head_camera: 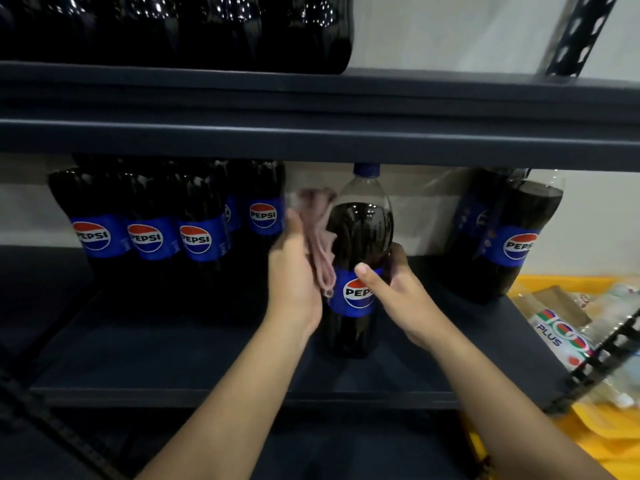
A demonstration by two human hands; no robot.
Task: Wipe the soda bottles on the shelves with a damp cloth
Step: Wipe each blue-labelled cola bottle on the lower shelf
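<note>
One Pepsi bottle [360, 233] with a blue cap stands upright near the middle of the dark shelf [173, 344]. My right hand [398, 292] grips it at the blue label, thumb across the front. My left hand [294, 268] holds a pink cloth [320, 237] against the bottle's left side; the cloth is blurred near its top. A group of several Pepsi bottles [152, 230] stands at the left of the shelf. A wrapped pack of Pepsi bottles [505, 237] stands at the right.
The upper shelf [346, 126] hangs low over the bottle's cap and carries more dark bottles [173, 29]. A yellow crate [595, 341] with 100 Plus bottles sits at the right, behind a black perforated post [602, 358].
</note>
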